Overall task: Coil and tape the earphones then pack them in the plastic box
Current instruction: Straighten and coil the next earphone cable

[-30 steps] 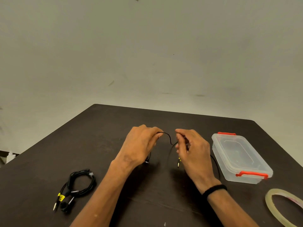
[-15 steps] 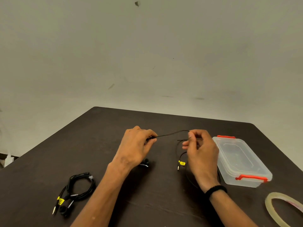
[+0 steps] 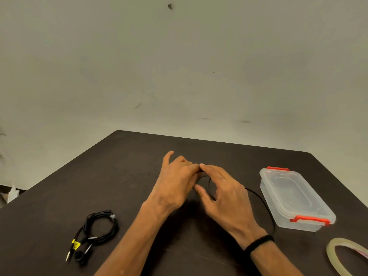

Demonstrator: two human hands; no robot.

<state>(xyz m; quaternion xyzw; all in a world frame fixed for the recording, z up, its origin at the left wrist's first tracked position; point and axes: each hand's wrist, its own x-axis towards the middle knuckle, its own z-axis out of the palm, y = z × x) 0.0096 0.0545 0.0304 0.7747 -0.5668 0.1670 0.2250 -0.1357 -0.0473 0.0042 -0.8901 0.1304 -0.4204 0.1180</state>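
Both hands, left hand & right hand, meet mid dark worktop, fingers pinched on thin black earphone cable. Risk: loose tail near clear red-clipped plastic box springs loops undone w/o tape.

Dim, warm, even lighting with a yellowish-green cast over the wall; no glare on the matte dark worktop, only faint sheen on the clear plastic box at right. Soft, diffuse shadows pooled just beneath the left hand and right hand. Slightly soft throughout, fingertips mildly smeared, with wide-angle stretching toward the edges, the tape roll cut off near right.
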